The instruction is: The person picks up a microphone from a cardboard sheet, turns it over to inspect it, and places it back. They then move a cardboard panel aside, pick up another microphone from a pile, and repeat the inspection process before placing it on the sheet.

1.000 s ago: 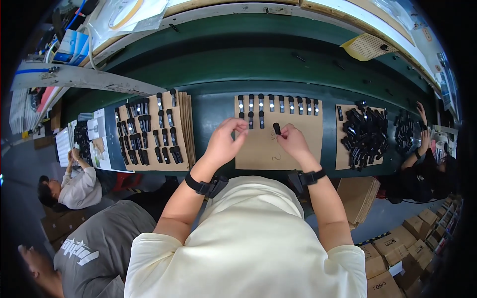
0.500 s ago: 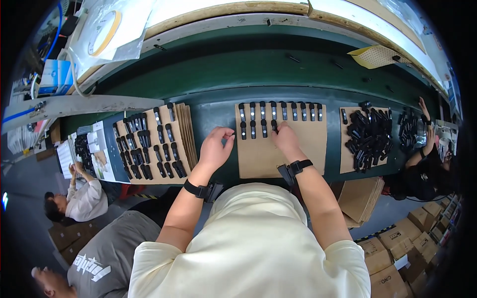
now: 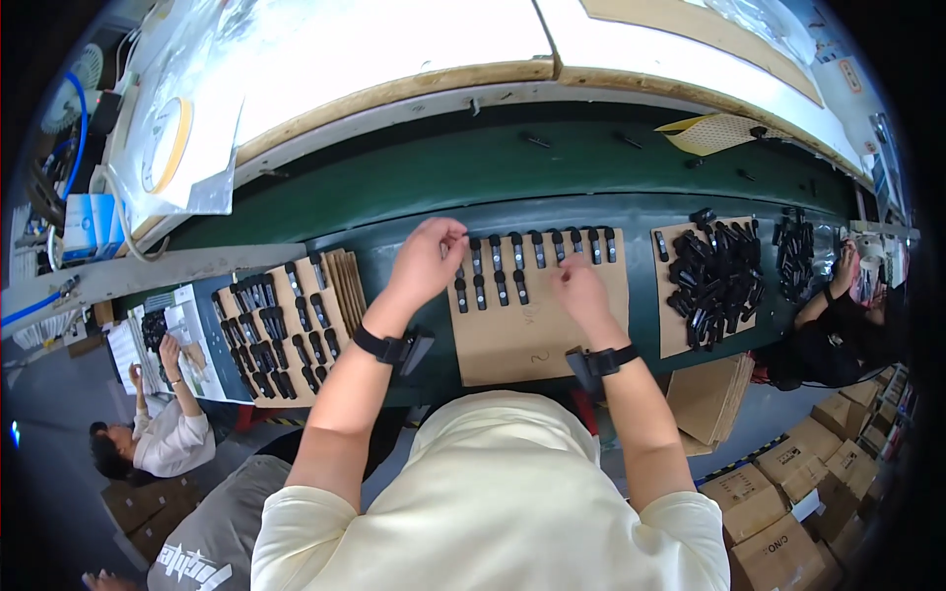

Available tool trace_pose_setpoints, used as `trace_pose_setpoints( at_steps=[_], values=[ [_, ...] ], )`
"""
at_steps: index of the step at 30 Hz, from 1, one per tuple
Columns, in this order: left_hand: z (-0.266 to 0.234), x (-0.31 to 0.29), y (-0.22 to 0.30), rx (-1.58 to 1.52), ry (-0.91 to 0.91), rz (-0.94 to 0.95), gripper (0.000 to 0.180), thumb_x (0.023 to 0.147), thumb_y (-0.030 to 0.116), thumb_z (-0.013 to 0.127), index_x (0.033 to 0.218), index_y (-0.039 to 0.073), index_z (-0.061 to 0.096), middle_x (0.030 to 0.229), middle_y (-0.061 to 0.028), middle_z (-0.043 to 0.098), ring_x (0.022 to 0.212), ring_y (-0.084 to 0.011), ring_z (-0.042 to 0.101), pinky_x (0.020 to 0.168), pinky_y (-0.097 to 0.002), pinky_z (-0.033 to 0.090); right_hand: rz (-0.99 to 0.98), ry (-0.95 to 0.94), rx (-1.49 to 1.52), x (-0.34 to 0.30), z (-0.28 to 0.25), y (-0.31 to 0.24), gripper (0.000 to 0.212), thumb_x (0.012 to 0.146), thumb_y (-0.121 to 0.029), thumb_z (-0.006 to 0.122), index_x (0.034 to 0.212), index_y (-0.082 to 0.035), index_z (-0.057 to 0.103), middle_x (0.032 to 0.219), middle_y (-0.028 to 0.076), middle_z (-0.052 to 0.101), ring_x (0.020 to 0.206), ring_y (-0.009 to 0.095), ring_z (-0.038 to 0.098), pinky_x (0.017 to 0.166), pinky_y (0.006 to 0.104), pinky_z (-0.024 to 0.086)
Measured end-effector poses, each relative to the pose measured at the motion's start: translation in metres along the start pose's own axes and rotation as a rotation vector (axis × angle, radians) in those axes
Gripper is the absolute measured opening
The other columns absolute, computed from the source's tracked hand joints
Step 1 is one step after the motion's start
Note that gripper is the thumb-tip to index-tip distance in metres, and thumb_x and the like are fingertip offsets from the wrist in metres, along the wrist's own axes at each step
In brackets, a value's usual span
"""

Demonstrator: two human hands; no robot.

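Note:
Small black stick-shaped devices, which look like clip-on microphones (image 3: 501, 286) with rounded tops and grey fronts, lie in two rows on a cardboard sheet (image 3: 542, 345). The upper row is longer than the lower. At the sheet's upper left corner, my left hand (image 3: 426, 264) has its thumb and fingers closed around the leftmost microphone of the upper row, which they mostly cover. My right hand (image 3: 581, 291) is right of the lower row, its fingers bent together just below the upper row. Whatever those fingertips hold, if anything, is hidden.
Right of the sheet, a heap of microphones (image 3: 714, 286) covers another cardboard piece. Leftward, more rows lie on stacked cardboard (image 3: 345, 295). A raised white shelf (image 3: 394, 49) runs along the far side. Two people work at the left, and a person (image 3: 833, 330) works at the right.
The view has shifted, showing more of the far shelf. My left hand has come to the sheet's upper left corner and closed. My right hand has moved away from the lower row's right end.

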State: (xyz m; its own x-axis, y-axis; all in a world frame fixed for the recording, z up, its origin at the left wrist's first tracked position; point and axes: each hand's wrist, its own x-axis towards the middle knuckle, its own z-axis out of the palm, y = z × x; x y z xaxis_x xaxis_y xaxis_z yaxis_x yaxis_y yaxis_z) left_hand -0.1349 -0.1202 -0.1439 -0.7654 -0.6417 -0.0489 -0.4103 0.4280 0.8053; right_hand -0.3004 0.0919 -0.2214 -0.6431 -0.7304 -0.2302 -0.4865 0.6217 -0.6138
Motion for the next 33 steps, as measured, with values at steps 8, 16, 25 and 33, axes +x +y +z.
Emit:
trace_pose_setpoints(
  at_steps=[8,16,25,33],
  values=[
    [-0.014,0.116,-0.023,0.470,-0.314,0.040,0.025,0.087,0.023,0.062,0.105,0.005,0.062,0.101,-0.0136,0.065,0.094,-0.0299,0.063,0.082,-0.0388,0.050,0.016,0.132,-0.153,0.110,-0.111,0.071,0.029,0.084,-0.023,0.066,0.102,-0.004,0.056,0.094,0.017,0.064,0.087,0.037,0.062,0.075,0.0438,0.051],
    [-0.001,0.160,-0.001,0.280,-0.255,-0.065,0.036,0.086,0.023,0.064,0.117,0.004,0.060,0.117,-0.0184,0.062,0.105,-0.0262,0.061,0.090,-0.0405,0.049,-0.430,0.323,-0.623,0.213,-0.099,0.157,0.046,0.088,-0.028,0.061,0.124,-0.002,0.051,0.114,0.023,0.059,0.103,0.036,0.060,0.084,0.0433,0.050],
    [0.122,0.181,0.021,0.057,-0.306,0.130,0.032,0.084,0.022,0.063,0.111,0.004,0.062,0.108,-0.0179,0.064,0.099,-0.0284,0.062,0.085,-0.0415,0.050,-0.213,0.404,-0.142,0.173,-0.105,0.187,0.045,0.090,-0.027,0.059,0.128,-0.004,0.050,0.119,0.018,0.058,0.105,0.030,0.057,0.086,0.0399,0.048],
    [0.126,0.183,0.016,-0.061,-0.161,0.182,0.028,0.083,0.021,0.062,0.105,0.005,0.064,0.100,-0.0176,0.066,0.094,-0.0304,0.064,0.081,-0.0423,0.051,0.018,0.176,0.499,0.212,-0.100,0.127,0.038,0.091,-0.021,0.060,0.125,-0.007,0.053,0.114,0.011,0.060,0.101,0.023,0.057,0.085,0.0362,0.047]
  ],
)
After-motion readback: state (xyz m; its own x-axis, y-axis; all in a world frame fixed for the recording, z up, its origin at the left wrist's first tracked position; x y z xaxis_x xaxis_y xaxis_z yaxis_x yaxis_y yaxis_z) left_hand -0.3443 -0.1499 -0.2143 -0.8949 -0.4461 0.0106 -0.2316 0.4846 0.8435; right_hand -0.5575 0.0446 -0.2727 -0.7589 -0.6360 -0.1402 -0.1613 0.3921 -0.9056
